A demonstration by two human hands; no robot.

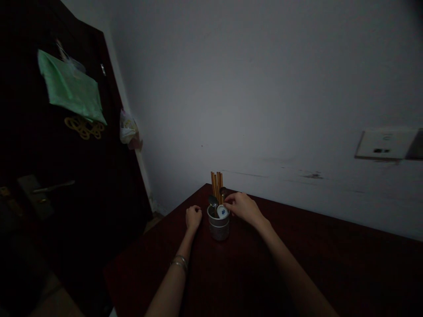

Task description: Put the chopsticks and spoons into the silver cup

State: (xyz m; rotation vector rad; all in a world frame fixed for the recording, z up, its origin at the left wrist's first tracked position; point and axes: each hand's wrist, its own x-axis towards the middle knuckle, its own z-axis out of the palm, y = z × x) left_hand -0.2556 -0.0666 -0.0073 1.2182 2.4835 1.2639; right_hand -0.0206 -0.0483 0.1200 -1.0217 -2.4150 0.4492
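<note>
Over the dark red surface [148, 264], the right hand [243, 206] was held with thumb and forefinger nearly together, while the left hand [193, 217] was rested, curled inward, with nothing seen in it. Between them a grey cup [219, 231] was placed, in which wooden chopsticks [217, 186], dark spoons [213, 201] and a white spoon [223, 212] were contained. At the white spoon's edge the right fingers [233, 197] were positioned, but whether it was gripped could not be told.

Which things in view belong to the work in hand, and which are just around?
Part of the work:
white spoon with blue motif
right hand, fingertips at that spoon's edge
grey utensil holder
chopsticks
metal spoons
left hand, beside the holder

Just around:
hanging green cloth
plastic bag
wall socket
door handle
</note>
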